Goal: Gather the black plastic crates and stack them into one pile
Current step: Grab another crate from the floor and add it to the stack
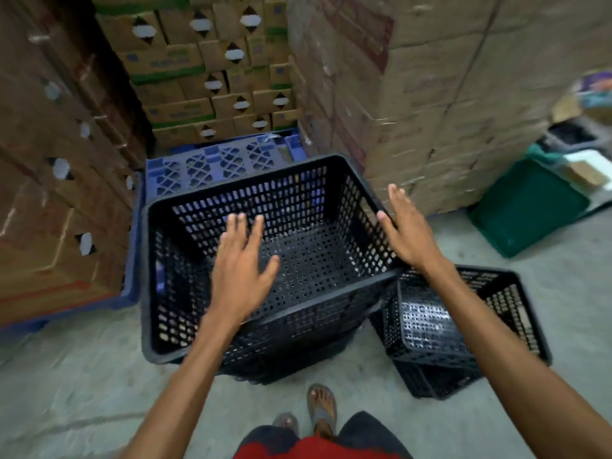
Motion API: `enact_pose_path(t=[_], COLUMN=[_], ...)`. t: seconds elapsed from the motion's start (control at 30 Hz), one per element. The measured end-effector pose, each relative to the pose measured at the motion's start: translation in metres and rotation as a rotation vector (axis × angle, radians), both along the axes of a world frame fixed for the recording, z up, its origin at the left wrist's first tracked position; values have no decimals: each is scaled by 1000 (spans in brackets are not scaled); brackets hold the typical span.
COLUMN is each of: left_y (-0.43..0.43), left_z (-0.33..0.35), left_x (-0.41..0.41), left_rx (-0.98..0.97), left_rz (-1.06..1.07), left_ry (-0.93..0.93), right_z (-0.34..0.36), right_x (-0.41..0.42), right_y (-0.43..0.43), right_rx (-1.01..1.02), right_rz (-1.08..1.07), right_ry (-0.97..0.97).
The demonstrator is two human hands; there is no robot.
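Left hand and right hand hover open, fingers spread, over the stacked black crate on the floor — the loose crates lie low to the right, nearer the right hand.

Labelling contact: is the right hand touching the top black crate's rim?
Cannot tell. Head view: the open right hand overlaps the right rim of the top black crate, showing neither grip nor gap.

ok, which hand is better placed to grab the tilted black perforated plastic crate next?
Right, probably. The right hand is open at the right rim of the black plastic crate stack, the tilted crate just below its forearm. The left hand hovers over the stack's inside, farther off.
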State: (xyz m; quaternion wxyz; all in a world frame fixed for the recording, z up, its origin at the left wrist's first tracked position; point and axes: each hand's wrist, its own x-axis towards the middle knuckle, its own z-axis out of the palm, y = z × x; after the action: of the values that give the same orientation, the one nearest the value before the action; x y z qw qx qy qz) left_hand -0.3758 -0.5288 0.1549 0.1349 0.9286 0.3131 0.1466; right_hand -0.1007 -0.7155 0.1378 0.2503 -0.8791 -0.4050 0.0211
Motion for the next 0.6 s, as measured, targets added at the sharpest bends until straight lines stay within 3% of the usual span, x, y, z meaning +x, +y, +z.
enact_pose_path(t=[0.17,0.3,0.43,0.6], left_y=[-108,-189,-229,-252], left_z=[31,23,-9,-57], left_x=[79,95,96,112], left_rx=[-137,-340,-506,-607], left_rz=[-482,-782,-878,-848], left_ry=[-206,-204,-45,158], right_z=[-1,-14,-25,-56], right_x=[-43,-74,-103,-128], right_y=[-104,-206,-274,-325], right_rx=[76,11,-1,-50], right_rz=[-287,-550,-807,-937], right_ry=[77,153,217,304])
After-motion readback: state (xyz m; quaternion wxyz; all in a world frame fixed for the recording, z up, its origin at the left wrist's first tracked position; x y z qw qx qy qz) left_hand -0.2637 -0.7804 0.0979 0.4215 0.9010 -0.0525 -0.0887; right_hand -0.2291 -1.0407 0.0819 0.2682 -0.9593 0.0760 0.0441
